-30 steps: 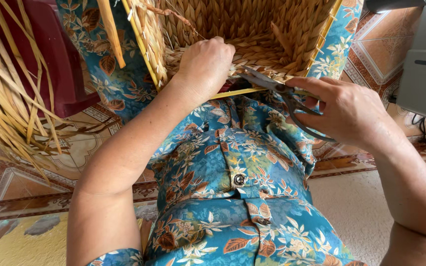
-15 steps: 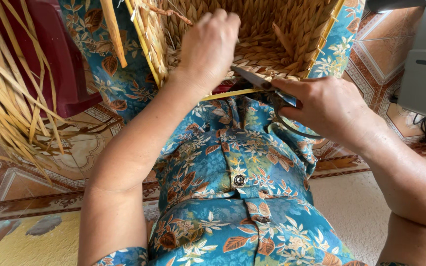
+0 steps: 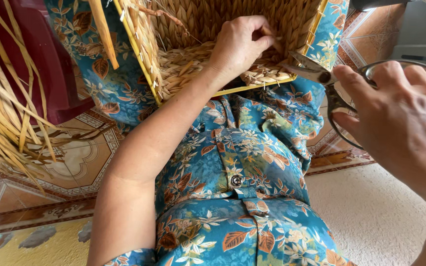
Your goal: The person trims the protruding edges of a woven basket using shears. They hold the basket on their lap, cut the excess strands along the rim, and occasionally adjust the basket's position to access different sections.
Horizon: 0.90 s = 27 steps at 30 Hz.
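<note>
I am looking down at my lap, where a woven straw basket (image 3: 208,54) on a yellow wire frame (image 3: 139,54) rests against my blue, leaf-patterned clothing (image 3: 232,162), at the far middle of the scene. My left hand (image 3: 240,44) reaches into the basket, its fingertips (image 3: 267,33) pinched together on a short stub of straw standing out of the inner weave. My right hand (image 3: 405,125), near and to the right, is closed through the loops of a pair of metal scissors (image 3: 321,79), whose blades point left toward the basket's near rim and look nearly closed. The basket seems light and springy, stiff only along its wire edge; the braid is dry and could fray or snap if bent sharply, so the frame is the firm place to grip. A loose sheaf of straw strands (image 3: 6,113) fans out at far left over patterned floor tiles (image 3: 75,162).
</note>
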Available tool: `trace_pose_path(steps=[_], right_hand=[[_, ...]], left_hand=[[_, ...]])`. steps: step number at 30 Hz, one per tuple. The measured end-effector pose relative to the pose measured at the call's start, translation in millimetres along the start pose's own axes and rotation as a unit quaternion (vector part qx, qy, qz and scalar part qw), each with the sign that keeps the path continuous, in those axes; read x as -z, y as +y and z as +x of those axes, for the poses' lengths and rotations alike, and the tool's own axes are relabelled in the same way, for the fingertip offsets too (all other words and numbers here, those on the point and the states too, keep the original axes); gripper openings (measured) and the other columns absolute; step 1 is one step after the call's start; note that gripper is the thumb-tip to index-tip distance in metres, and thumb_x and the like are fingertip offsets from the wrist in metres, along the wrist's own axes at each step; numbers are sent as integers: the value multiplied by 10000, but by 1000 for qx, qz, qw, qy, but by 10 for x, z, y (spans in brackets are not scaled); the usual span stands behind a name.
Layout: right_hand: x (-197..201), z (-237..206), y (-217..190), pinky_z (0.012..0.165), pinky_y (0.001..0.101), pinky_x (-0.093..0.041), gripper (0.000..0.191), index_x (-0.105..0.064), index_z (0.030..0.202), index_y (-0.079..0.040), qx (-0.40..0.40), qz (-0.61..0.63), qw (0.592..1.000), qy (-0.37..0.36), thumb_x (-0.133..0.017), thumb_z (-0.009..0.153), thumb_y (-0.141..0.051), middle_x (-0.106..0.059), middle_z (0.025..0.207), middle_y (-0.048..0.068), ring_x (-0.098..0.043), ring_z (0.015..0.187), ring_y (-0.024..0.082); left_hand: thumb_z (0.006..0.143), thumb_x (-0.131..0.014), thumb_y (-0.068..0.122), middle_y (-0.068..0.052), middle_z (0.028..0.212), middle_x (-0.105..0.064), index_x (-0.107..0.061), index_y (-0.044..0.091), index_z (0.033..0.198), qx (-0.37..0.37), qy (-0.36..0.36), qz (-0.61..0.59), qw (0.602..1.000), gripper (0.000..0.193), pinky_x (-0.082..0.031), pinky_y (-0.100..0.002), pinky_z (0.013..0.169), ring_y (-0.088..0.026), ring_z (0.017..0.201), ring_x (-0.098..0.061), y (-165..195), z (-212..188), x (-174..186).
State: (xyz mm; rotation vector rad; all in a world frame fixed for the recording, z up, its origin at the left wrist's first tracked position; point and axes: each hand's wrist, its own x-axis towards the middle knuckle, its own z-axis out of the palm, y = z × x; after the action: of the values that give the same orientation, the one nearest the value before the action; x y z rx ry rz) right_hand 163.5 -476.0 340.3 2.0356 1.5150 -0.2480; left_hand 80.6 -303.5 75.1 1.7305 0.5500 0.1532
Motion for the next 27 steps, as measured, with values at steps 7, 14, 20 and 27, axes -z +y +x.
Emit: trace_pose_path(steps=[7,14,20,27], right_hand=[[-2,284,-215,735,358,-521,422,-702,1268,-212,42,-145,988,-25,-701,873,-363,-687,891,34,-696,845,182],[-155,435,-359,586,366,-468,154,-688,962,-134,66,-231,970,-18,-706,846,-234,-647,767,35,-667,706,183],[-245,522,-420,423,321,-434,146,-666,922,-92,84,-215,971,-59,-709,816,-182,-663,748,42,-662,620,158],[-115,389,-208,454,260,-511,393,-654,1292,-153,88,-144,983,-73,-710,909,-226,-716,862,27,-717,681,144]], left_hand=[[821,-677,125,-87,758,-785,-806,110,838,-3,17,74,997,131,-642,-339,703,-193,668,-780,-96,6,-4],[821,-712,161,-86,771,-788,-803,113,827,-29,33,65,997,104,-626,-364,705,-224,690,-773,27,17,-22],[818,-759,177,-79,778,-793,-789,107,835,-67,46,64,995,78,-616,-349,671,-219,671,-768,37,-1,-59],[962,-625,35,-70,852,-792,-670,43,902,-59,98,-91,989,76,-575,-201,481,-109,594,-758,-55,149,222]])
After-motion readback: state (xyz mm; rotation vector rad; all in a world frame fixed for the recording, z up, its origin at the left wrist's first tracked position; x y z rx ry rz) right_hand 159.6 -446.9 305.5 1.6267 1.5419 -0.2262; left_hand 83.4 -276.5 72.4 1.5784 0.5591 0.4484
